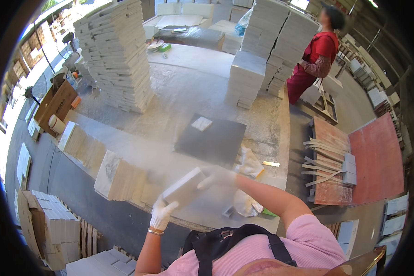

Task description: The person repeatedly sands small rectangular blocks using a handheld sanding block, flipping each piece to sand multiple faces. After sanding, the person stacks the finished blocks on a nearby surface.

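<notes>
A pale stone tile (185, 187) is held on edge over the near side of the dusty worktable (170, 69). My left hand (162, 212), in a white knit glove, grips its lower left end. At the upper right end, my right hand (220, 177), gloved too and hazy in the dust, has its fingers around the tile's edge. Just beyond lies a dark square board (211, 142) with a small white marble piece (201, 123) on it. Crumpled white gloves (250, 163) lie right of my right hand.
A tall stack of stone tiles (117, 55) stands at the back left, with more stone blocks (247, 78) at the back right. Rows of tiles (108, 172) line the table's left edge. A person in red (317, 55) stands beyond the right side. Dust hangs over the table.
</notes>
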`<move>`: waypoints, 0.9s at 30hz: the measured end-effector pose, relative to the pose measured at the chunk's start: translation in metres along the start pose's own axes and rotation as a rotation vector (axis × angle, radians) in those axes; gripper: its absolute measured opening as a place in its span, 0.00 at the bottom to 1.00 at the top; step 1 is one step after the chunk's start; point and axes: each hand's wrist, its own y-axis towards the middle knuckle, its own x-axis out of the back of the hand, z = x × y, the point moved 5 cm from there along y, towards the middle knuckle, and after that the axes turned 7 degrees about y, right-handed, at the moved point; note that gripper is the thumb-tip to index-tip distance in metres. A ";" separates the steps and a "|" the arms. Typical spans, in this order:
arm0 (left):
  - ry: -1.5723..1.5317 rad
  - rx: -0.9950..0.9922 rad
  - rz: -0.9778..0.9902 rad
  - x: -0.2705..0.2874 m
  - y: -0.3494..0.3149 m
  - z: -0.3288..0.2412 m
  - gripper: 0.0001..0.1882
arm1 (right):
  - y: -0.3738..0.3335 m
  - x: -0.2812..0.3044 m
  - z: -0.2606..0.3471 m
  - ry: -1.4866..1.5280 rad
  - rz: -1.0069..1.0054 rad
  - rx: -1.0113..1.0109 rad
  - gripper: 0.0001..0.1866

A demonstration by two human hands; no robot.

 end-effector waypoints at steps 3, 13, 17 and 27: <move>-0.069 0.212 0.274 -0.004 0.011 -0.014 0.40 | -0.015 0.022 0.012 -0.025 -0.058 0.004 0.34; 0.584 0.042 0.732 -0.061 0.082 -0.114 0.34 | -0.045 0.065 0.035 -0.125 -0.170 -0.022 0.28; 0.401 0.099 0.713 -0.080 0.085 -0.115 0.28 | -0.053 0.078 0.041 -0.080 -0.284 -0.081 0.27; 0.007 0.117 0.509 -0.104 0.148 -0.129 0.24 | -0.048 0.058 0.043 0.370 -0.612 0.169 0.31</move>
